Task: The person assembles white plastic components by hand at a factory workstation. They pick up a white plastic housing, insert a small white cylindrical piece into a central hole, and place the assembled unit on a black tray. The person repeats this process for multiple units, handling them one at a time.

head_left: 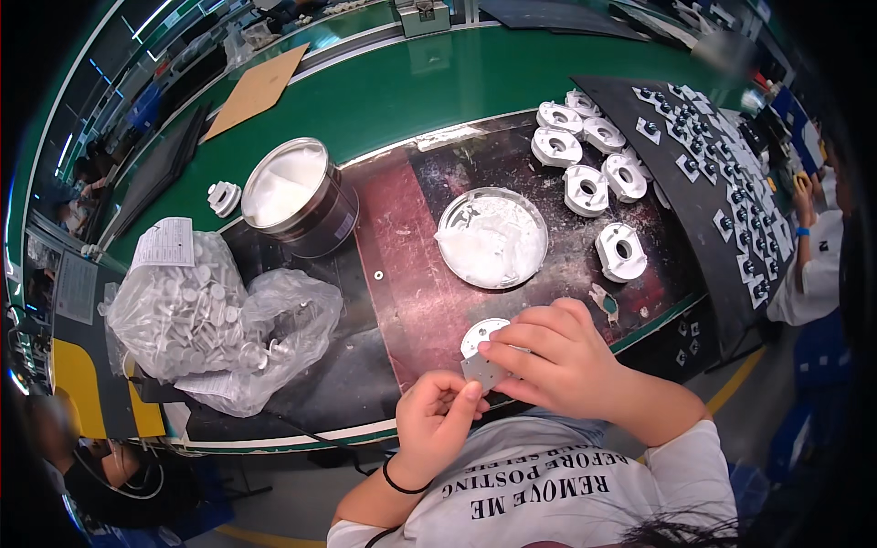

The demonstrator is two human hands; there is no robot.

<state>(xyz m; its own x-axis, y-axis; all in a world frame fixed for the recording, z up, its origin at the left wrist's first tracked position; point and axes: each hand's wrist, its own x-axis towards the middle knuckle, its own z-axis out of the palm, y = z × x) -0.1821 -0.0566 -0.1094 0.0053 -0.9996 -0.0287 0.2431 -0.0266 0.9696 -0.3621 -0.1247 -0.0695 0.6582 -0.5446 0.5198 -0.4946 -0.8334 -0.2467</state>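
Near the table's front edge, my left hand (434,416) pinches the lower corner of a small grey square plate (480,371) between thumb and bent fingers. My right hand (559,354) is closed at the plate's other side, its index fingertip and thumb on the plate. Just beyond the plate is a round white disc (481,334) with small holes, partly covered by my right fingers; whether it rests on the table or is held, I cannot tell. Farther off stands a round metal dish (539,245) with white paste in it.
At left stand a large tin (320,219) of white paste and a clear bag (174,320) of small white discs. White oval housings (586,189) sit at right, beside a black board (681,196) bearing several small parts. Another person's arm (804,237) is at far right.
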